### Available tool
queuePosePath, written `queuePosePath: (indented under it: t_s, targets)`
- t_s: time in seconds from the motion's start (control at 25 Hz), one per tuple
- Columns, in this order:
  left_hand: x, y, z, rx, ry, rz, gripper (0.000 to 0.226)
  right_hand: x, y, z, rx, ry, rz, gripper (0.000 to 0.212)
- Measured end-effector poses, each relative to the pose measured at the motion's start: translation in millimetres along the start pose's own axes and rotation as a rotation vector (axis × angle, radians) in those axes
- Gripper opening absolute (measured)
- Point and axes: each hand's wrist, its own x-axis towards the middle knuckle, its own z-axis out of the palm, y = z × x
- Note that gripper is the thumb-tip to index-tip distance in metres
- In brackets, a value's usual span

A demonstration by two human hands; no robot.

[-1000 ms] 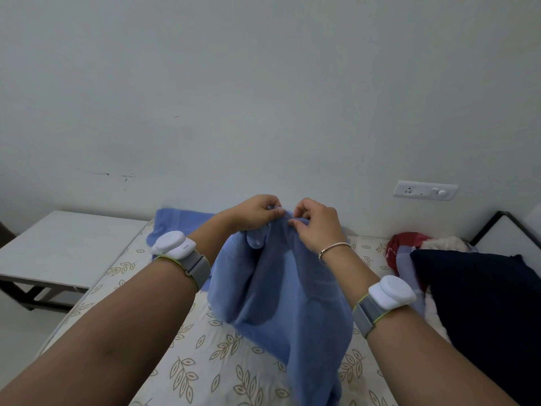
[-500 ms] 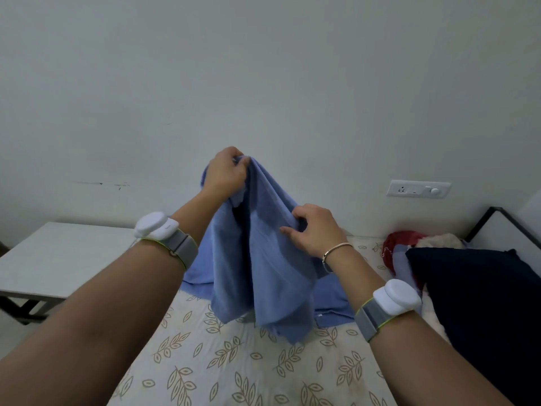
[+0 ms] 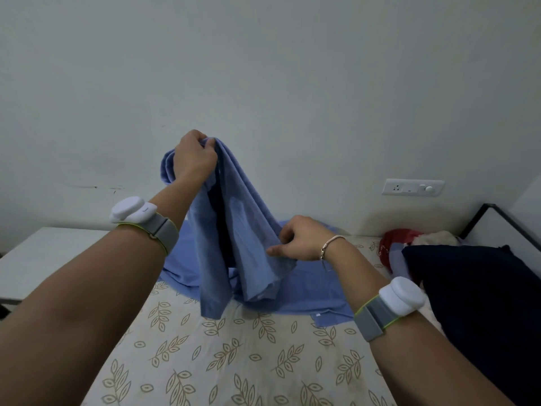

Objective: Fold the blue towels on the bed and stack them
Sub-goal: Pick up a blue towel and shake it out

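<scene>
Blue towel (image 3: 234,230), soft, draped mid-frame: left hand (image 3: 193,159) grips its top, right hand (image 3: 301,240) apparently pinches its edge; leaf-print bed (image 3: 234,361) below.

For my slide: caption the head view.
Left hand lifts a blue towel; right hand pinches its edge over the bed.

Home bedroom. Bed (image 3: 234,361) fills the view from 6 o'clock to centre, under a cream sheet printed with tan leaves. Dark pillow (image 3: 480,303) at 3 o'clock, red and white cloth (image 3: 409,238) bunched just behind it against the wall. Black bed frame (image 3: 497,213) corner at 3 o'clock. Plain white painted wall (image 3: 292,68) with a socket-and-switch plate (image 3: 412,187) at 2 o'clock. Low white side table (image 3: 44,259) at 9 o'clock, beside the bed.
</scene>
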Motion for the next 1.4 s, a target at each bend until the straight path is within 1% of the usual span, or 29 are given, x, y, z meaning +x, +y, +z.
queuePosePath:
  t_s: [0.12,0.28,0.32,0.4,0.48,0.52,0.6,0.64,0.68,0.76,0.8,0.84,0.88,0.92,0.96,1.0,1.08,1.12,1.16,1.2,1.24,1.28,1.36,1.4]
  targets:
    - [3,-7,-7,0.0,0.017,-0.024,0.028,1,-7,3,0.04,0.094,0.06,0.04]
    - [6,-17,-18,0.015,0.037,-0.045,0.029,2,-8,6,0.125,0.292,0.052,0.038]
    - [5,-19,-21,0.02,0.038,-0.052,0.028,1,-9,7,0.146,0.369,0.036,0.033]
    - [3,-24,-26,0.031,0.032,-0.064,0.027,0,-9,6,0.266,0.485,0.039,0.01]
    - [2,-28,-30,0.03,0.021,-0.067,0.026,1,-6,3,0.354,0.498,0.104,0.031]
    - [2,-29,-31,0.028,0.009,-0.067,0.025,1,-4,0,0.316,0.493,0.123,0.034]
    - [2,-27,-34,0.019,-0.053,-0.076,0.025,5,-2,-5,0.208,0.504,0.127,0.015]
    - [2,-24,-37,0.004,-0.105,-0.092,0.026,6,-4,-7,0.215,0.507,0.131,0.011]
    - [0,-19,-40,-0.009,-0.178,-0.118,0.034,7,-8,-10,0.257,0.501,0.136,0.011]
    - [-4,-8,-45,0.033,-0.379,-0.161,0.062,13,-19,-12,0.377,0.479,0.131,0.011]
    - [-7,-5,-48,0.114,-0.482,-0.169,0.069,15,-25,-11,0.424,0.462,0.132,0.011]
    - [-11,-6,-48,0.233,-0.573,-0.159,0.068,16,-30,-9,0.449,0.441,0.137,0.011]
    - [-15,-11,-46,0.385,-0.651,-0.122,0.059,17,-33,-6,0.456,0.412,0.145,0.012]
    - [-19,-23,-43,0.537,-0.731,-0.084,0.042,17,-34,-2,0.449,0.366,0.156,0.014]
    - [-25,-35,-40,0.633,-0.838,-0.09,0.024,16,-32,4,0.421,0.276,0.158,0.016]
    - [-32,-49,-37,0.658,-0.974,-0.156,0.013,14,-31,9,0.364,0.139,0.143,0.016]
    - [-45,-69,-30,0.531,-1.227,-0.379,0.005,9,-29,15,0.263,-0.226,0.074,0.011]
    - [-52,-72,-28,0.426,-1.312,-0.458,0.003,9,-27,17,0.287,-0.363,0.045,0.011]
    - [-57,-72,-25,0.319,-1.367,-0.505,0.006,10,-24,17,0.354,-0.44,0.028,0.012]
    - [-60,-71,-21,0.208,-1.395,-0.542,0.01,11,-22,16,0.426,-0.472,0.029,0.014]
    - [-59,-72,-16,0.104,-1.396,-0.591,0.014,15,-17,16,0.45,-0.47,0.046,0.016]
    - [-59,-76,-6,0.02,-1.362,-0.656,0.02,17,-12,17,0.392,-0.435,0.068,0.016]
    - [-64,-82,10,-0.067,-1.217,-0.788,0.03,24,7,22,0.168,-0.304,0.122,0.017]
    - [-66,-84,17,-0.07,-1.122,-0.806,0.032,30,22,25,0.125,-0.208,0.172,0.02]
